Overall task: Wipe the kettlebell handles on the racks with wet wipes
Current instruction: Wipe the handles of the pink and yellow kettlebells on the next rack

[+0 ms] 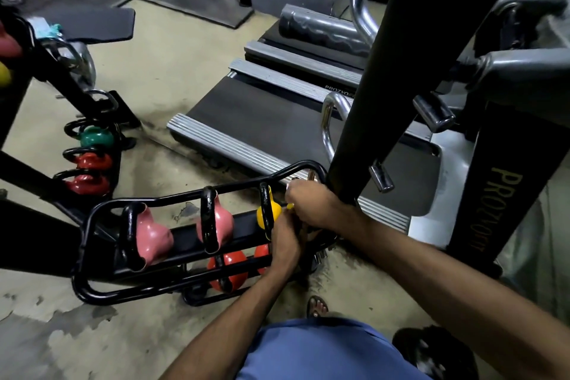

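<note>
At the rack's (pixel 240 187) right end, beside the yellow kettlebell (pixel 267 213), my left hand (pixel 285 245) grips a heavy, rigid kettlebell handle (pixel 298 227) while my right hand (pixel 311 203) curls round what seems a limp wet wipe (pixel 288 187).

**One head cam, tilted way down**

Just the one view here, worn on the person's head, wide-angle so the edges bend a bit. It faces forward and steeply down, past a blue shirt (pixel 324 348) at the bottom edge and along both forearms. The left hand (pixel 285 244) and right hand (pixel 311 203) sit close in, mid-frame, at the kettlebell rack (pixel 154 197). The floor (pixel 172 49) and a treadmill (pixel 262 114) are farther off, higher up
</note>
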Demonstrator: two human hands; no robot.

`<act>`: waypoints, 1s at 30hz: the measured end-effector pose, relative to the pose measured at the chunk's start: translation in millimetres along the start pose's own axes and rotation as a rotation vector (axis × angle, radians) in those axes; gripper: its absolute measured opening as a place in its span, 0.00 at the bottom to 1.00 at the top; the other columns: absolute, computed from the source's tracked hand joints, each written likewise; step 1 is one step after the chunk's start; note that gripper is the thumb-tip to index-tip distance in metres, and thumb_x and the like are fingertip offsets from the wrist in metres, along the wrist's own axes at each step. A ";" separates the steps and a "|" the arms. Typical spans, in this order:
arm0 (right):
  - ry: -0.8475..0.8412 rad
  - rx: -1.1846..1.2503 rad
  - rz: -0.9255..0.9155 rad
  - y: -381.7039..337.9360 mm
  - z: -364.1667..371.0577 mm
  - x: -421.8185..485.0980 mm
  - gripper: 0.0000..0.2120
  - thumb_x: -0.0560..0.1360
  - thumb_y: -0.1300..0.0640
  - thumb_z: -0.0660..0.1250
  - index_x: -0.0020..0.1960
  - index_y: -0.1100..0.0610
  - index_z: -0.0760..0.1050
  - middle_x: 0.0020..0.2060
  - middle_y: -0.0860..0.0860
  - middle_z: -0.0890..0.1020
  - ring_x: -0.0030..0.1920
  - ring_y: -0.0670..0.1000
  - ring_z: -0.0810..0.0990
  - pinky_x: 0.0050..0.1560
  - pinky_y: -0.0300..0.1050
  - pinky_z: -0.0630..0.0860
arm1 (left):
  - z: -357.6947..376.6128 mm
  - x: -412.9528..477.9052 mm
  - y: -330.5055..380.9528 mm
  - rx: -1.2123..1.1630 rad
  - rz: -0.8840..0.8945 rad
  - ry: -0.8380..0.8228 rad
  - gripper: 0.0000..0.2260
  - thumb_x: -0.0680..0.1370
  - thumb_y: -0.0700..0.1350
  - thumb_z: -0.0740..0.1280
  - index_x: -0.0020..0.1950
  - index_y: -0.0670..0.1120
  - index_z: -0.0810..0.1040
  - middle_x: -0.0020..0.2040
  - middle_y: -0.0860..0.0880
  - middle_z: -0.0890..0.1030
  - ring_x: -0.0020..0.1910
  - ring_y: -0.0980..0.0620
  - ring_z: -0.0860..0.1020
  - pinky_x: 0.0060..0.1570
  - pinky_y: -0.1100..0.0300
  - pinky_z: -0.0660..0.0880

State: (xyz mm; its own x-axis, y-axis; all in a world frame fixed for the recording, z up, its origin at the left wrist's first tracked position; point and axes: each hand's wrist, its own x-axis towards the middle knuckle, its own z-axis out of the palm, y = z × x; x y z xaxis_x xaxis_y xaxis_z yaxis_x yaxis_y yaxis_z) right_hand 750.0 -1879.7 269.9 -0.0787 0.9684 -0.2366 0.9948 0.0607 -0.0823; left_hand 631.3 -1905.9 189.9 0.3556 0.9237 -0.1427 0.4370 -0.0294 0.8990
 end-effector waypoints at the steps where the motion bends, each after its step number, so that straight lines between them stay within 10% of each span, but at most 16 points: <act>1: 0.117 0.135 0.040 3.5 11.7 -6.5 0.07 0.73 0.63 0.64 0.48 0.59 0.79 0.51 0.56 0.80 0.55 0.58 0.80 0.53 0.53 0.77 | -0.5 0.7 2.0 0.035 0.008 -0.020 0.01 0.79 0.44 0.69 0.50 0.49 0.79 0.44 0.54 0.84 0.44 0.51 0.84 0.37 0.55 0.76; 5: 0.593 0.774 0.431 6.2 53.1 -7.1 0.07 0.74 0.63 0.61 0.46 0.57 0.78 0.43 0.53 0.81 0.45 0.55 0.79 0.47 0.48 0.75 | -2.8 3.8 8.5 0.194 0.112 -0.042 0.03 0.79 0.40 0.68 0.50 0.44 0.81 0.47 0.48 0.79 0.45 0.48 0.77 0.42 0.54 0.72; 8: 0.470 1.248 0.884 2.1 50.7 18.2 0.06 0.78 0.64 0.61 0.46 0.60 0.77 0.41 0.56 0.81 0.43 0.58 0.82 0.43 0.48 0.75 | -3.3 3.8 7.8 0.241 0.139 -0.047 0.04 0.78 0.38 0.69 0.51 0.43 0.83 0.48 0.47 0.79 0.47 0.48 0.78 0.47 0.53 0.74; 11: 0.190 1.762 0.889 4.4 47.8 31.6 0.14 0.77 0.71 0.66 0.34 0.61 0.73 0.31 0.58 0.77 0.27 0.53 0.77 0.30 0.43 0.71 | -4.5 2.5 7.2 0.209 0.173 -0.020 0.05 0.78 0.39 0.68 0.52 0.41 0.84 0.50 0.44 0.82 0.50 0.46 0.79 0.50 0.54 0.74; 16: 0.505 1.209 0.907 -2.6 53.0 1.7 0.04 0.79 0.60 0.65 0.49 0.58 0.79 0.40 0.54 0.82 0.41 0.55 0.80 0.43 0.46 0.75 | -6.9 1.7 11.7 0.200 0.159 -0.020 0.06 0.79 0.39 0.69 0.53 0.40 0.83 0.49 0.43 0.82 0.50 0.45 0.79 0.51 0.52 0.74; 24: 0.731 0.567 0.088 -7.9 26.7 -22.4 0.05 0.69 0.71 0.65 0.41 0.69 0.80 0.43 0.57 0.80 0.52 0.33 0.73 0.55 0.31 0.74 | -5.2 -2.5 16.1 0.112 0.101 -0.020 0.06 0.76 0.41 0.65 0.49 0.41 0.80 0.46 0.47 0.79 0.42 0.48 0.77 0.38 0.59 0.66; 27: 0.675 0.494 0.116 -6.6 38.4 -41.4 0.08 0.75 0.65 0.64 0.46 0.65 0.83 0.50 0.58 0.81 0.54 0.51 0.77 0.57 0.48 0.77 | -0.1 -5.5 11.4 0.084 0.101 -0.003 0.04 0.78 0.40 0.65 0.50 0.43 0.80 0.46 0.46 0.79 0.45 0.48 0.77 0.42 0.57 0.70; 30: 0.679 0.701 0.304 -16.0 53.4 -62.9 0.13 0.78 0.60 0.61 0.54 0.61 0.83 0.52 0.54 0.81 0.53 0.48 0.78 0.57 0.37 0.73 | 0.7 -9.1 9.0 0.083 0.105 -0.001 0.05 0.80 0.38 0.68 0.54 0.41 0.82 0.49 0.47 0.78 0.50 0.51 0.76 0.49 0.62 0.69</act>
State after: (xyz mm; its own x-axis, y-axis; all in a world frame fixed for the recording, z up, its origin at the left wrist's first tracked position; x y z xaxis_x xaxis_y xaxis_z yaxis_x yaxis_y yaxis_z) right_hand 735.5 -1954.5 234.4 0.4411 0.8651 0.2389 0.6874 -0.1545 -0.7097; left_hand 632.6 -1914.8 199.0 0.4037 0.9136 -0.0494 0.4642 -0.1580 0.8715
